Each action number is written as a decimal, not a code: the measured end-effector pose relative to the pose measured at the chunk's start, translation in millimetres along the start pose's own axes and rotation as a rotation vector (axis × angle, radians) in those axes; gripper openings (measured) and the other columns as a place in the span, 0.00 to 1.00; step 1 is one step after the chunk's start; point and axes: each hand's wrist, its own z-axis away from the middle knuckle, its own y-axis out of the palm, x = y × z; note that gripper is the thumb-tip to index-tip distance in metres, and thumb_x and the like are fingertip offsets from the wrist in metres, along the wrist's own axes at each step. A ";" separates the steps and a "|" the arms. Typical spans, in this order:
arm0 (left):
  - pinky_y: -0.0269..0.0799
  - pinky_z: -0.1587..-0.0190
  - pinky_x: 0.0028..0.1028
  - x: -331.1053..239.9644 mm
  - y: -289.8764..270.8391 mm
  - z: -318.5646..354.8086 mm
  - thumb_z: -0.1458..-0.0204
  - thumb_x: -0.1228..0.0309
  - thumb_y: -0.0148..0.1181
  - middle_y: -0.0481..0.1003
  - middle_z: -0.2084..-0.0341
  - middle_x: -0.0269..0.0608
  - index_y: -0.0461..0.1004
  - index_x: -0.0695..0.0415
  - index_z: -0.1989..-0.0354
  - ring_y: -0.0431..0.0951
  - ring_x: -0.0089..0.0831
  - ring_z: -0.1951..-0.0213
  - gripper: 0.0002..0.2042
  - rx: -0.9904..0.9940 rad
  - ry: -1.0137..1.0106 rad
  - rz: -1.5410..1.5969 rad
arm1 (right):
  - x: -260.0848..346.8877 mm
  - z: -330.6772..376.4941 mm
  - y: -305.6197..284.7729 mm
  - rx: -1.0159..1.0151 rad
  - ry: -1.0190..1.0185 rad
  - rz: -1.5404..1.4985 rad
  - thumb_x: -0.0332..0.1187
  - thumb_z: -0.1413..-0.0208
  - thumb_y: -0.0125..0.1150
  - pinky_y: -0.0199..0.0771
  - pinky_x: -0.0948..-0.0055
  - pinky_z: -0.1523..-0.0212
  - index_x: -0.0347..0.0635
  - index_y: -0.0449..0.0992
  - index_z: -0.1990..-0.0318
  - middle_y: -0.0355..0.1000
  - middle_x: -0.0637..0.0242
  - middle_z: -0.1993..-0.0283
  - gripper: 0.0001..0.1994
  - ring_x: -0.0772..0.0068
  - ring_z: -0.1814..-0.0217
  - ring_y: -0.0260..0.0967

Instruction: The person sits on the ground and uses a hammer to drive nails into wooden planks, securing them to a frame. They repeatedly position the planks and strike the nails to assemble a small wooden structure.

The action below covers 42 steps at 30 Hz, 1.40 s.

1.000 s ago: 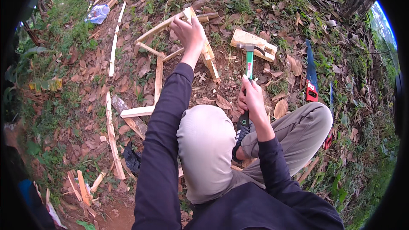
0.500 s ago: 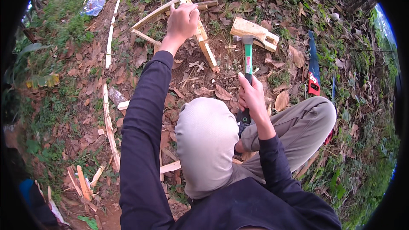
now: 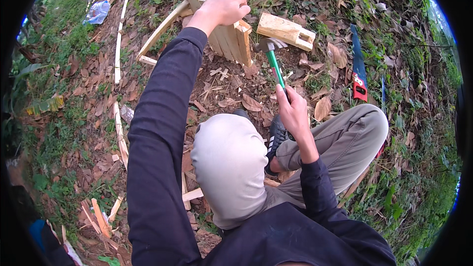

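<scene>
At the top of the view my left hand (image 3: 224,11) grips the upper edge of a pale wooden frame (image 3: 227,43), its fingers bent over the wood. The frame is made of joined boards, with a broad slatted face toward me and long curved pieces reaching out to the left. My hand covers part of its top. My right hand (image 3: 294,111) is closed round the lower handle of a claw hammer (image 3: 275,66) with a green and black grip. The hammer's metal head is up, just right of the frame and apart from it.
A pale wood block (image 3: 280,28) with a slot lies beyond the hammer head. To the right rests a handsaw (image 3: 359,83) with a red handle. Long wood strips (image 3: 118,54), offcuts (image 3: 101,218) and a plastic bag (image 3: 97,13) lie left on leaf-strewn ground. My bent knee (image 3: 369,123) is at right.
The wooden frame has turned in my left hand, so its slatted face now shows. My left hand has shifted right. The hammer has tilted, its head swinging left toward the frame.
</scene>
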 end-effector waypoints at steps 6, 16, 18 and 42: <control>0.61 0.34 0.49 -33.7 -16.0 -21.5 0.37 0.51 0.35 0.74 0.41 0.48 0.72 0.51 0.41 0.73 0.48 0.40 0.26 0.208 -0.241 0.023 | -2.4 6.6 -3.1 -0.296 -0.215 0.098 0.37 0.41 0.66 0.65 0.62 0.77 0.37 0.72 0.67 0.66 0.56 0.82 0.13 0.60 0.82 0.66; 0.53 0.31 0.57 -41.7 -27.7 -35.2 0.39 0.51 0.35 0.73 0.40 0.52 0.75 0.61 0.42 0.70 0.49 0.37 0.31 0.323 -0.396 0.041 | -8.5 3.6 -9.9 -0.071 0.065 0.093 0.46 0.34 0.57 0.65 0.57 0.76 0.43 0.74 0.61 0.70 0.56 0.82 0.15 0.53 0.80 0.72; 0.47 0.30 0.63 -43.9 -36.5 -28.5 0.39 0.50 0.36 0.74 0.42 0.52 0.76 0.58 0.42 0.70 0.49 0.37 0.30 0.325 -0.304 -0.112 | -14.7 -5.1 -21.3 -0.090 -0.071 0.344 0.49 0.34 0.56 0.66 0.55 0.76 0.46 0.76 0.61 0.72 0.57 0.80 0.16 0.51 0.77 0.73; 0.52 0.31 0.52 -39.9 -12.4 -35.2 0.34 0.52 0.26 0.65 0.33 0.49 0.67 0.56 0.33 0.64 0.46 0.31 0.31 0.110 -0.640 0.379 | 145.8 -150.6 -38.1 0.207 -1.177 1.309 0.27 0.57 0.68 0.76 0.69 0.74 0.46 0.79 0.81 0.77 0.65 0.79 0.06 0.67 0.74 0.79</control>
